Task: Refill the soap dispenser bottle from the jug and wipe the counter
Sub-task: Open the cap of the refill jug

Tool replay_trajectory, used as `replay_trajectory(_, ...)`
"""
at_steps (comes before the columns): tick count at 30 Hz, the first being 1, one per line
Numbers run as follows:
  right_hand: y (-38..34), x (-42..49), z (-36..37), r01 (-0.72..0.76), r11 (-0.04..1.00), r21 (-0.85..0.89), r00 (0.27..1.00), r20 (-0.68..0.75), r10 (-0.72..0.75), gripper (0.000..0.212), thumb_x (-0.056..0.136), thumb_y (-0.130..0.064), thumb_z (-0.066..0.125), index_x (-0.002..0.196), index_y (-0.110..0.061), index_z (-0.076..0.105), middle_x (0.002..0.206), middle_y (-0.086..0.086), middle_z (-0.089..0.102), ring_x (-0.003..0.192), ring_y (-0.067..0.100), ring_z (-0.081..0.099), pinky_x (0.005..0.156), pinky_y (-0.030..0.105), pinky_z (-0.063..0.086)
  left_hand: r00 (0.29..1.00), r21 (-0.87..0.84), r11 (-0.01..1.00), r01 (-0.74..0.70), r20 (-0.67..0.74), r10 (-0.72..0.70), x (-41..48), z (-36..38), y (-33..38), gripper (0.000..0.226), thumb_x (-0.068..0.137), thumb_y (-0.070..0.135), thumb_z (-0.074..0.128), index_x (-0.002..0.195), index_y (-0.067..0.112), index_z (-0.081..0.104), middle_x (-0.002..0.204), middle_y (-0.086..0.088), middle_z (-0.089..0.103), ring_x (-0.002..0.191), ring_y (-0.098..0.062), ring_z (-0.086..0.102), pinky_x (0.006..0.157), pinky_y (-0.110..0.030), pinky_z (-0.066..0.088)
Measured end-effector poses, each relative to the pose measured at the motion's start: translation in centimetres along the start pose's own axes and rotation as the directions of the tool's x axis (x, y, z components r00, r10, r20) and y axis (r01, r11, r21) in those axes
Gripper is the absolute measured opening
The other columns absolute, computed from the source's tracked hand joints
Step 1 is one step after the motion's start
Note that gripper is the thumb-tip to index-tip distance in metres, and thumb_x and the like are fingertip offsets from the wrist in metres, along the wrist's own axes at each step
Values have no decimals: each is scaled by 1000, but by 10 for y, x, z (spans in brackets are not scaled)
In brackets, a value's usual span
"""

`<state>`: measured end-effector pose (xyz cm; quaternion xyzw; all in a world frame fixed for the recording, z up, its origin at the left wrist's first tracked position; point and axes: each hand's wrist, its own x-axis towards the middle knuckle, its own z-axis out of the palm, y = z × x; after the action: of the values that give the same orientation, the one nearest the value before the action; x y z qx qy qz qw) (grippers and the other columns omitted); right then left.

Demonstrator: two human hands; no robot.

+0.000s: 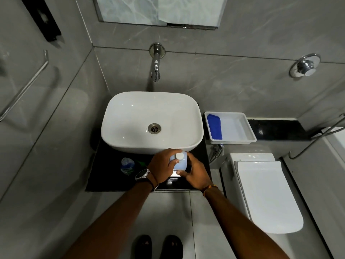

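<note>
A pale blue jug (181,164) with a white cap stands on the black counter (110,176) in front of the white basin (152,122). My left hand (164,166) wraps its left side, thumb near the cap. My right hand (196,172) holds its right side and lower front. To the left on the counter stands the soap dispenser bottle (127,166), clear with a green label; no pump top shows on it. A folded blue cloth (215,126) lies in a white tray (240,136) right of the basin.
A wall tap (155,70) hangs over the basin. A white toilet (265,191) with its lid down stands to the right, a chrome wall knob (305,66) above it. A towel rail (24,85) is on the left wall. My feet (157,246) stand on grey floor tiles.
</note>
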<state>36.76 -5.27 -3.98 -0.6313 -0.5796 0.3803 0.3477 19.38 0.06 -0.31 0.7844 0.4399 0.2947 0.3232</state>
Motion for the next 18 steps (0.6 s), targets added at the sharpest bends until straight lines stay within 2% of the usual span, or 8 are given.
replay_trajectory(5,2,-2,3,13,999,-33,1000,-9,-13,74,83,-25,85,146,-17,48,137,0,63,125,14,61,105,33,53,999,-4,1000,0,-51,0,-1,1,7,28,79,17,72,106,13,63,105,-1,68,97,-16,62,88,-27,50)
replay_trajectory(10,2,-2,1,16,998,-56,999,36,-14,76,81,-31,86,146,-23,47,135,-6,64,120,7,62,100,23,54,999,-7,999,37,-30,-37,-1,-4,8,43,70,27,86,106,8,71,98,-7,66,91,-17,61,84,-26,49)
replay_trajectory(13,3,-2,-1,2,999,-43,999,38,0,76,80,-32,87,145,-26,48,133,-8,64,114,0,63,92,13,53,992,50,997,51,-114,-45,-3,-11,5,24,75,29,82,80,7,75,85,-9,67,79,-20,63,75,-31,51)
replay_trajectory(15,3,-2,-1,2,999,-41,1000,31,0,75,80,-31,87,144,-27,48,132,-8,65,112,-4,62,87,7,51,986,82,996,46,-166,-32,-4,-16,1,25,79,26,79,70,6,67,79,-7,64,73,-20,60,71,-35,51)
replay_trajectory(17,4,-2,1,4,999,-37,999,35,-3,76,80,-29,87,145,-26,47,134,-7,64,116,1,62,90,8,50,989,37,999,-2,-149,8,-4,-19,-1,15,78,17,76,84,8,66,91,-5,67,85,-18,63,80,-36,53)
replay_trajectory(18,4,-1,1,10,999,-39,999,36,-8,76,81,-28,87,146,-24,47,135,-6,63,118,3,62,91,9,50,994,19,1000,-25,-103,27,-4,-20,0,20,78,13,74,97,9,67,105,-5,69,99,-18,64,90,-36,53)
